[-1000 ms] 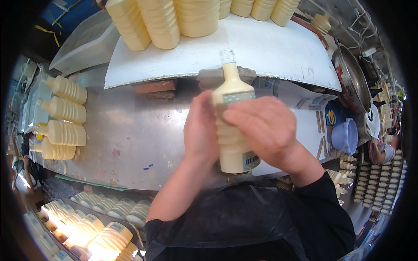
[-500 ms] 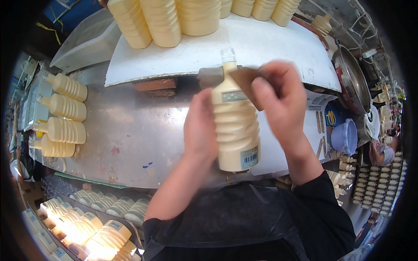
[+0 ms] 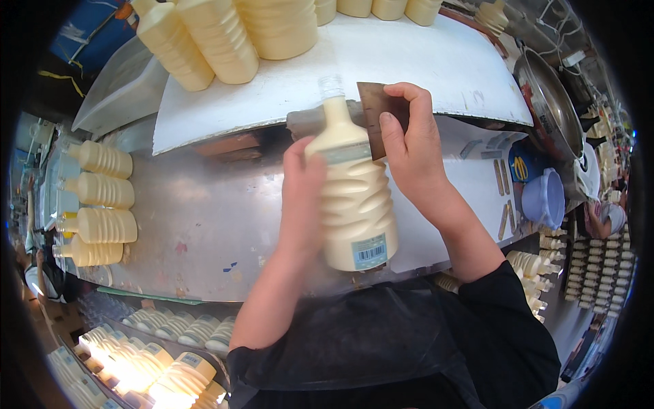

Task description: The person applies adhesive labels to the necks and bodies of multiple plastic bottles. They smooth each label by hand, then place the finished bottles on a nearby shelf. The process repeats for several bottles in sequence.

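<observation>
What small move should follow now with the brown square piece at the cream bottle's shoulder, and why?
Probably draw the brown square piece down along the ribbed cream bottle: the right hand holds its edge at the shoulder band, while the left hand steadies the bottle's side.

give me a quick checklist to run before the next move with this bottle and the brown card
1. Left hand grips the cream bottle along its ribbed side: ok.
2. Right hand holds the brown card against the bottle's shoulder: ok.
3. Bottle neck capped: not ok, the clear neck shows no cap.
4. Bottle kept clear of the metal table: ok, it is held above it.
5. Label band under the card sitting flat: cannot tell, the card and fingers hide most of it.
6. Four bottles lying at the left out of the way: ok.
</observation>
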### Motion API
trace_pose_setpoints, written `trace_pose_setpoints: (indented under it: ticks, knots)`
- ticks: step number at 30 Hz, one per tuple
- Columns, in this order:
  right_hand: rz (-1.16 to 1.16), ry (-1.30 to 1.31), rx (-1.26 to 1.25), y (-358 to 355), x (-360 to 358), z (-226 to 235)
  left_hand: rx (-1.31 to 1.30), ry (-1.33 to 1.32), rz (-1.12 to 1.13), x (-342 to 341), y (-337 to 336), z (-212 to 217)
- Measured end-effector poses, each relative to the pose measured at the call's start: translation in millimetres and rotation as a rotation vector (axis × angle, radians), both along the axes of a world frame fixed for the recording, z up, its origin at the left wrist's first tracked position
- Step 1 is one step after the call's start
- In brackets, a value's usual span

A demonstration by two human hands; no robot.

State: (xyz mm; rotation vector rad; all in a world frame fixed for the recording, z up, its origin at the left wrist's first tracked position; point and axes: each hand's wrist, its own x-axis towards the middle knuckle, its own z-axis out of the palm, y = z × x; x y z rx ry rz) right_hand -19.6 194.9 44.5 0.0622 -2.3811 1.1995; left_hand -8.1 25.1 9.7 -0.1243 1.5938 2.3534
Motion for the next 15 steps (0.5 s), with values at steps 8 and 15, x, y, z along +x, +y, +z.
trace_pose_setpoints:
  ticks: [8,15]
  knots:
    - [0.114,0.06,-0.105,-14.1,-3.0,10.9,-0.187,0.082,-0.031,-6.2,-1.3,-5.6]
    - [0.023,0.045,-0.092,21.3,-9.6,-22.6,-0.125,0.033,0.0,-2.6,0.8,-8.2]
